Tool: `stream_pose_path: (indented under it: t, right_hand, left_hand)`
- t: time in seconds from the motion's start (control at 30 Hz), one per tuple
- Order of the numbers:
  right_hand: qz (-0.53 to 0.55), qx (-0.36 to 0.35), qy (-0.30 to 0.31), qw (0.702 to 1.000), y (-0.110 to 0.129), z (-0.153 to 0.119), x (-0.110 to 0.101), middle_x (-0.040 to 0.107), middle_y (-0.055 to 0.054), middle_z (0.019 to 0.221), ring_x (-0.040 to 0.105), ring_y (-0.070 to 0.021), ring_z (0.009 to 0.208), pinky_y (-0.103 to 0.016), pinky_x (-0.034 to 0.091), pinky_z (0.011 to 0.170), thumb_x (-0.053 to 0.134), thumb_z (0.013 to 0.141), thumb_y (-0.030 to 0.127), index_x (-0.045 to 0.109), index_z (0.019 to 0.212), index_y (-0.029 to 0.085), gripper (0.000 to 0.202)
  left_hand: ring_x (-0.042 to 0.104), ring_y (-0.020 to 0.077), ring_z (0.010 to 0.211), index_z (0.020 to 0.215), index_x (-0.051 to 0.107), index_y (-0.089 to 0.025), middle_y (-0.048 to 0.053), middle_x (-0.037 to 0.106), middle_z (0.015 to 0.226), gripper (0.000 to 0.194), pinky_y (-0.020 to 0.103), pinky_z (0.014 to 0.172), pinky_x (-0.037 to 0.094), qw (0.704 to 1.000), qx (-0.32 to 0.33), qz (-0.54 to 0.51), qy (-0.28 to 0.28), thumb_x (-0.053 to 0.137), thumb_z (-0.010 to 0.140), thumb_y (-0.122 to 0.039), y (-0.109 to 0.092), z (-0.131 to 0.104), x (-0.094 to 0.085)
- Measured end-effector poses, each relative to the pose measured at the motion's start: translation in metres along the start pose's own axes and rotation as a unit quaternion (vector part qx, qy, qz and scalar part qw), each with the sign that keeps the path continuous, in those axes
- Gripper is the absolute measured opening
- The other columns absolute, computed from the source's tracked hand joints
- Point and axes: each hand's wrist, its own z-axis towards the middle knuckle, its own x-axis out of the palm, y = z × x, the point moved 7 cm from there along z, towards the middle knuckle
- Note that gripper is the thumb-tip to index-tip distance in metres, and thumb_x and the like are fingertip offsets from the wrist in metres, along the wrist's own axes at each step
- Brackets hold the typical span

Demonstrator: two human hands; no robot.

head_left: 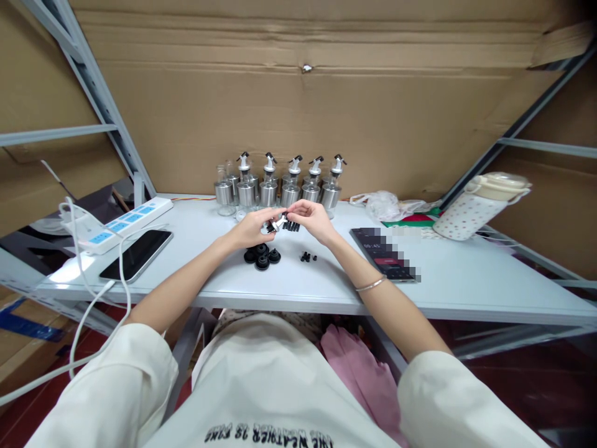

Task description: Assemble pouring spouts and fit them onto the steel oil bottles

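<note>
Five clear-glass, steel-banded bottles (269, 191): spouts (295, 165) fitted. Apparently outstanding: black round stoppers (262, 261), small black plugs (305, 256), slim black bars (292, 226), loose on white table (321, 289). One silver-and-black pourer (279, 223), glossy, tilted, apparently part-assembled, above table: left hand (252, 230) grasps it; right hand (314, 219) has fingertips at its end, grip unclear.

I face brown cardboard (289, 112) standing along the back edge of my white table (326, 286). Grey metal posts (106, 117) slant up near both back corners. Light glares at the front left corner; dark red floor (527, 382) shows below the front right.
</note>
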Motion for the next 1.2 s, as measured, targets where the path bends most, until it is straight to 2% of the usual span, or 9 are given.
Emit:
stream_pose_path:
  t: [0.3, 0.53, 0.77, 1.03, 1.2]
  right_hand:
    - [0.002, 0.005, 0.010, 1.000, 0.003, -0.001, 0.003, 0.063, 0.001, 0.069, 0.057, -0.0097, 0.063, -0.027, 0.046, 0.067, 0.074, 0.057, 0.026, 0.059, 0.071, 0.017, 0.022]
    - [0.009, 0.009, 0.014, 1.000, 0.004, -0.002, 0.005, 0.064, 0.001, 0.070, 0.058, -0.0097, 0.065, -0.026, 0.048, 0.068, 0.075, 0.058, 0.027, 0.059, 0.071, 0.017, 0.023]
    - [0.030, 0.056, 0.059, 0.996, -0.004, -0.005, 0.012, 0.065, 0.001, 0.067, 0.060, -0.0114, 0.065, -0.030, 0.051, 0.070, 0.075, 0.063, 0.031, 0.061, 0.083, 0.016, 0.028]
    - [0.070, 0.070, 0.070, 0.993, -0.007, -0.005, 0.011, 0.069, -0.001, 0.073, 0.063, -0.0119, 0.070, -0.029, 0.051, 0.073, 0.080, 0.059, 0.031, 0.064, 0.085, 0.016, 0.034]
    - [0.169, 0.137, 0.089, 0.972, -0.013, -0.009, 0.018, 0.069, -0.002, 0.080, 0.063, -0.0110, 0.072, -0.029, 0.051, 0.077, 0.082, 0.057, 0.027, 0.067, 0.085, 0.017, 0.033]
  left_hand:
    - [0.061, 0.0139, 0.085, 0.127, 0.049, -0.016, 0.004, 0.064, 0.095, 0.061, 0.024, 0.079, 0.047, 1.000, -0.011, -0.008, 0.000, 0.055, 0.067, -0.010, -0.002, 0.000, -0.002]
    - [0.063, 0.0151, 0.086, 0.127, 0.047, -0.016, 0.003, 0.067, 0.096, 0.060, 0.023, 0.078, 0.046, 0.999, -0.041, 0.013, 0.024, 0.054, 0.067, -0.013, -0.001, 0.000, -0.002]
    - [0.063, 0.0159, 0.081, 0.128, 0.043, -0.021, 0.001, 0.068, 0.096, 0.060, 0.027, 0.079, 0.045, 0.994, -0.071, 0.073, 0.036, 0.054, 0.069, -0.019, 0.006, 0.000, -0.002]
    - [0.063, 0.0170, 0.082, 0.125, 0.043, -0.019, 0.001, 0.067, 0.093, 0.057, 0.030, 0.082, 0.044, 0.991, -0.074, 0.107, 0.038, 0.054, 0.069, -0.020, 0.003, 0.001, -0.002]
    - [0.060, 0.0148, 0.076, 0.126, 0.038, -0.017, 0.001, 0.065, 0.088, 0.056, 0.025, 0.074, 0.044, 0.992, -0.064, 0.105, 0.018, 0.050, 0.071, -0.018, 0.000, 0.001, -0.003]
